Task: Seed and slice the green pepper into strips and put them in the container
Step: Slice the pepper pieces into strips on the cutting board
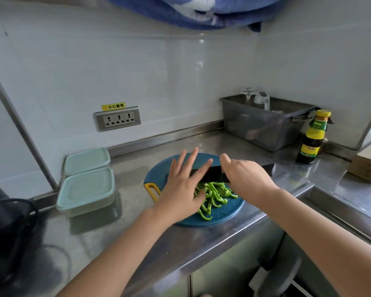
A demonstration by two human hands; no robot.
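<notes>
Many strips (214,198) heaped near board (159,170) edge.

Bright, even, cool light; soft glare on steel table (137,168) and wall tiles (201,41); faint shadows; fisheye bend at edges; slightly soft overall.

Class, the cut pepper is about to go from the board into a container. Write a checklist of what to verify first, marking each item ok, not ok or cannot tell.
1. Pepper is sliced: ok. The pepper strips lie piled on the cutting board.
2. Container open to receive them: not ok. The near container and far container both have lids on.
3. Knife under control: ok. The right hand grips the knife.
4. Fingers away from the cutting edge: cannot tell. The left hand lies flat across the blade, hiding the edge.
5. Seeds removed: cannot tell.
</notes>
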